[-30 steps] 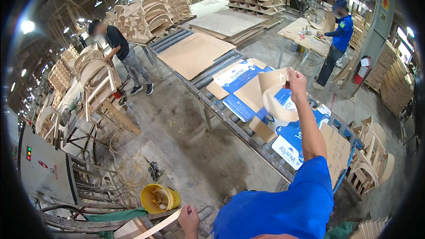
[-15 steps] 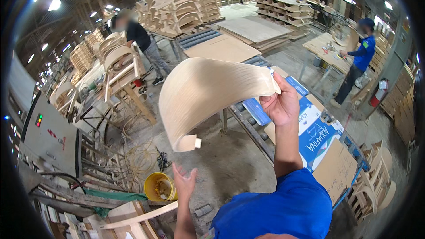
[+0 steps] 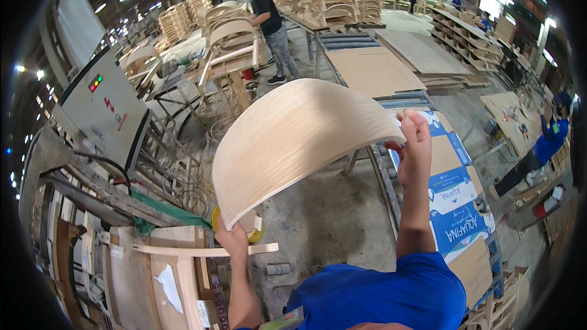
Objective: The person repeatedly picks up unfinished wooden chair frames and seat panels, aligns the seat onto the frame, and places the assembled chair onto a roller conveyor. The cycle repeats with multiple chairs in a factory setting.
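A wide, pale curved wooden chair back (image 3: 299, 140) is held up in front of me, arching between both hands. My right hand (image 3: 413, 146) grips its narrow right end, thumb and fingers closed round the edge. At the lower left end, my left hand (image 3: 233, 239) holds the other tip, its fingers partly hidden by the wood. Behind that hand a yellow bucket (image 3: 259, 230) shows in part. Beneath my left wrist lies a pale wooden rail (image 3: 264, 249), part of a wooden frame on the left.
Flattened blue and white cardboard (image 3: 455, 223) covers a roller conveyor (image 3: 350, 43) at right. A grey control cabinet (image 3: 107, 107) stands at left, with hoses on the floor. One person (image 3: 272, 27) works ahead, another (image 3: 544, 140) at right. Stacked chair parts (image 3: 339, 0) stand at the back.
My left hand has come up to the chair back's lower left end and closed on it. The view has swung left, so the surroundings sit farther right. My right hand keeps its grip.
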Action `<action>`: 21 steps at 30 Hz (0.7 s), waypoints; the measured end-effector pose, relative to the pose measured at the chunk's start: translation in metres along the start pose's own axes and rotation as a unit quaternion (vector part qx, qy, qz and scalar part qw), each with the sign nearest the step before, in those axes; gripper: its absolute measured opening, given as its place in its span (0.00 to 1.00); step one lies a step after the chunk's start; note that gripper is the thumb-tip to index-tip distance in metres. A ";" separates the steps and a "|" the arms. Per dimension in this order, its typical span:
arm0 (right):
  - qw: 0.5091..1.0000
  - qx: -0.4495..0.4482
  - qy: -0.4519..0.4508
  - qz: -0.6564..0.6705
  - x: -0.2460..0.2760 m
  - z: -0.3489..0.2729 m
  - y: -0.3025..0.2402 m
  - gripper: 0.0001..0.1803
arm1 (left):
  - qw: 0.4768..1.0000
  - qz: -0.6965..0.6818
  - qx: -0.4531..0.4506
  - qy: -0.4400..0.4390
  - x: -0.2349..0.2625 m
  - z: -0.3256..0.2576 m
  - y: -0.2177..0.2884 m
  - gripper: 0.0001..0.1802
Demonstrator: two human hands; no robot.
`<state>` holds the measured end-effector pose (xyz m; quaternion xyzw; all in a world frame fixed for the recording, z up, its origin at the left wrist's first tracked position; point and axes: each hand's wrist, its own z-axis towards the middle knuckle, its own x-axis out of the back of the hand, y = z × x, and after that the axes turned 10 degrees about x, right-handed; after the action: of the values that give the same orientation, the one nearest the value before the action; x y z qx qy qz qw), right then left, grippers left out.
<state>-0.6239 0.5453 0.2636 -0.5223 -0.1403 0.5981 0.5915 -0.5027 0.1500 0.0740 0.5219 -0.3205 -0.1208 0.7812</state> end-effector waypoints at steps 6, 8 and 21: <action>0.886 0.230 -0.321 -0.243 -0.013 -0.007 0.025 0.22 | 0.991 0.104 0.007 0.079 0.099 -0.005 0.022 0.26; 0.849 0.193 -0.416 -0.262 -0.045 -0.012 0.030 0.25 | 0.975 0.145 -0.044 0.164 0.136 -0.013 0.027 0.28; 0.702 0.204 -0.673 -0.111 -0.273 -0.189 0.139 0.23 | 0.862 0.344 0.042 0.370 0.381 -0.095 -0.001 0.37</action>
<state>-0.6195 0.1911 0.2015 0.1718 -0.4322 0.7348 0.4937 -0.1519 0.0201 0.1918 0.4171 -0.1722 0.3715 0.8114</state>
